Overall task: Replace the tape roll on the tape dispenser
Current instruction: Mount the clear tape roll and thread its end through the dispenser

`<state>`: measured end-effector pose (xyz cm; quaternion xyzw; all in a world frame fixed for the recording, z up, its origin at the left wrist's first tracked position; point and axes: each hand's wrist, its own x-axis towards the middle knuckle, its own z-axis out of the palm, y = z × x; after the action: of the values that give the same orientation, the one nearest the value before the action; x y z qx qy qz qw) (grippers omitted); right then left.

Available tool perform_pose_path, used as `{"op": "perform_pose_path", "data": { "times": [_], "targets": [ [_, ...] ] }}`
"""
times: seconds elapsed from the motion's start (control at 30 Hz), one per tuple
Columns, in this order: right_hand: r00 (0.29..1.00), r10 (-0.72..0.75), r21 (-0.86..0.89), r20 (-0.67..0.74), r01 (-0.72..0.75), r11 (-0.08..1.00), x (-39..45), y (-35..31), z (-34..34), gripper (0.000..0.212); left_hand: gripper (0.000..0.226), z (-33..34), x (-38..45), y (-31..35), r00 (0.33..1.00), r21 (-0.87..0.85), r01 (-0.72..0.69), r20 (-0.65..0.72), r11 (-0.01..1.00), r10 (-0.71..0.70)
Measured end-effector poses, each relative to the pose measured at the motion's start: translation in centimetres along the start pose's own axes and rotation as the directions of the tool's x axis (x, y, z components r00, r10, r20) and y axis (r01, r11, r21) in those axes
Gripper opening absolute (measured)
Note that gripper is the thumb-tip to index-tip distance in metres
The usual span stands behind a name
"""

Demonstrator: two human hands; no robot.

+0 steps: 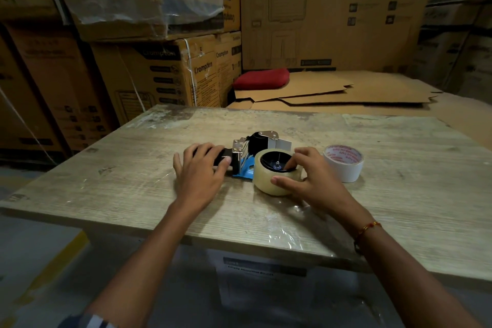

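A tape dispenser with a blue frame, metal blade guard and black roller lies flat on the wooden table. My left hand presses down on its black handle. A clear tape roll sits on the dispenser's black hub. My right hand grips this roll, thumb on the outer side and fingers over the inner rim. A second roll, white with red print on its core, stands on the table just right of my right hand.
Stacked cardboard boxes rise behind and to the left of the table. Flattened cardboard sheets and a red cushion lie beyond the far edge. Plastic film covers the table's near part.
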<state>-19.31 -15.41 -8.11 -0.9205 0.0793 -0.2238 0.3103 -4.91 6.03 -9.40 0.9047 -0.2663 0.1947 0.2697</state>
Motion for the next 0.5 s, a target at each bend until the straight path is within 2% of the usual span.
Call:
{"op": "perform_pose_path", "data": {
  "times": [0.17, 0.33, 0.4, 0.5],
  "targets": [
    [0.999, 0.024, -0.106, -0.045, -0.029, 0.994, -0.2, -0.8, 0.4, 0.036, 0.038, -1.9, -1.6, -0.4, 0.997, 0.05, -0.046, -0.058, 0.998, 0.049],
    [0.993, 0.078, -0.169, -0.09, -0.093, 0.981, 0.0, -2.0, 0.8, 0.042, 0.04, -4.2, -3.6, -0.5, 0.996, 0.057, -0.092, -0.007, 0.994, 0.092],
    [0.989, 0.107, -0.2, -0.097, -0.125, 0.972, 0.1, -2.5, 0.9, 0.048, 0.036, -4.9, -4.2, -0.3, 0.995, 0.012, -0.1, 0.019, 0.995, 0.1],
    [0.982, 0.133, -0.252, -0.135, -0.163, 0.954, 0.3, -3.2, 1.2, 0.058, 0.022, -5.8, -4.6, 0.4, 0.994, -0.161, -0.079, 0.064, 0.984, 0.091]
  ]
}}
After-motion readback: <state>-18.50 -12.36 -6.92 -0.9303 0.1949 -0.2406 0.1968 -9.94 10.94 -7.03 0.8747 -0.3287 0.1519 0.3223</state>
